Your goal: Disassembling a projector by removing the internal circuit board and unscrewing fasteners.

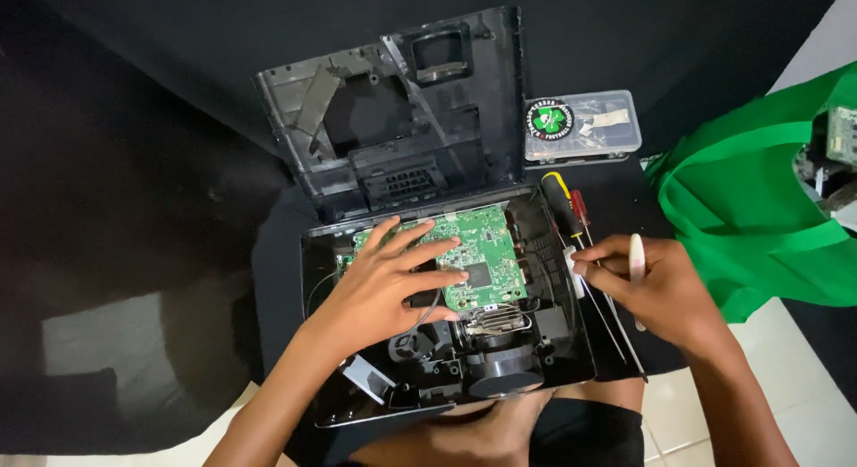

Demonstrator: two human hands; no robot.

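1. Flat green rectangular circuit board (478, 253), studded with small silver parts and one dark square chip, seated in the upper half of an open black plastic device chassis (553, 342) at frame centre; resting on a black cloth-draped surface (134, 208).
2. Left hand (388, 284) laid palm-down on the board, fingers spread apart and pointing toward 2 o'clock, fingertips pressing flat rather than gripping; probably steadying the board in its seat.
3. Right hand (661, 284) at 3 o'clock of the board, just off the chassis edge, fingers pinched together on a slim white plastic tool (636, 257) held upright; fingertips reaching toward the chassis rim.
4. Beneath that hand, two screwdrivers lying side by side on the surface, thin steel shafts running toward 5 o'clock: black-and-yellow-handled screwdriver (561, 204) and smaller red-handled screwdriver (579, 208); parked within easy reach.
5. At 6 o'clock of the board, dark moulded ribs, a round black housing, a metal spring clip and loose wires inside the chassis.
6. At 12 o'clock, removed black plastic top cover (393, 119) propped upright, ribbed inner side facing out, clear of the work.
7. At 1 o'clock, clear plastic lidded box (585, 126) with a round green-and-white sticker.
8. At 3 o'clock beyond the right hand, crumpled bright green fabric bag (759, 208); pale tiled floor below.
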